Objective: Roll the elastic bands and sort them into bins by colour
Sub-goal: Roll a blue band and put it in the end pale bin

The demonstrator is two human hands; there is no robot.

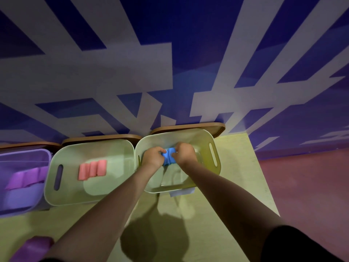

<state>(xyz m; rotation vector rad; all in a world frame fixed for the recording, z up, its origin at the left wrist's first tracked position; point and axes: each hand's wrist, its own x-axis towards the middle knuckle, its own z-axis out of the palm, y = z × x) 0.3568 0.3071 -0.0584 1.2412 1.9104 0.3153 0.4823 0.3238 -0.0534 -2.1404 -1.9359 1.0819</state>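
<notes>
A blue band [169, 156] is being gripped by both hands [154, 155] [184, 153] inside the right bin [214, 140]; left of it, pink rolls [92, 169] and purple rolls [26, 178] are already sorted, one purple piece [33, 247] left.

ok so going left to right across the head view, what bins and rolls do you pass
purple bin with purple rolls → middle green bin with pink rolls → left hand → blue band → right hand, all three over the right green bin
</notes>
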